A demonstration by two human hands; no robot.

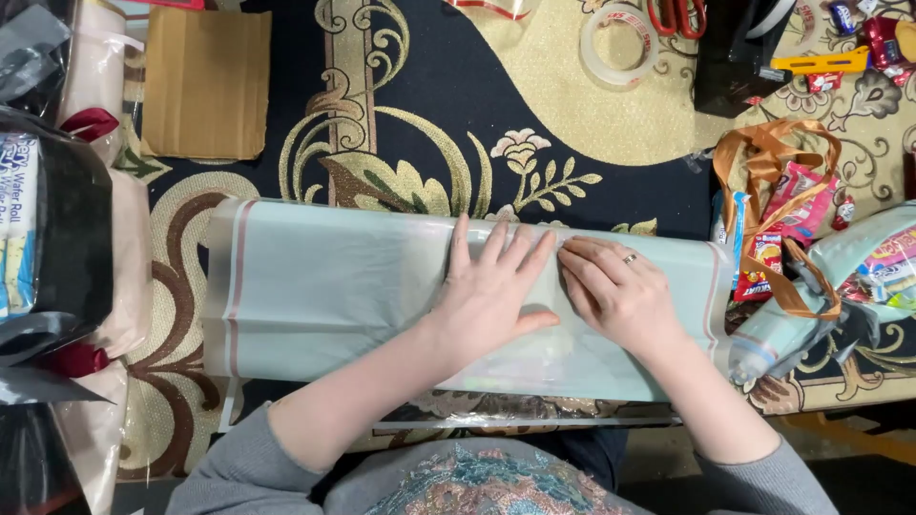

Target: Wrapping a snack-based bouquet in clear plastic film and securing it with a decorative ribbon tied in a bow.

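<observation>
A wide sheet of pale green translucent wrapping film (pixel 324 286) with a pink stripe near each end lies across the patterned cloth in front of me. My left hand (pixel 491 286) presses flat on it near the middle, fingers spread and pointing away. My right hand (pixel 615 286), with a ring on one finger, rests beside it with fingertips bent onto the sheet's upper fold. Neither hand grips anything. Something bulky lies under the film beneath my hands; I cannot tell what.
A cardboard piece (pixel 205 81) lies at the back left. A clear tape roll (pixel 620 43), red scissors (pixel 676 14) and a yellow cutter (pixel 821 63) sit at the back right. Snack packets with a brown ribbon (pixel 778 167) lie right. Wrapped bundles (pixel 48 238) stand left.
</observation>
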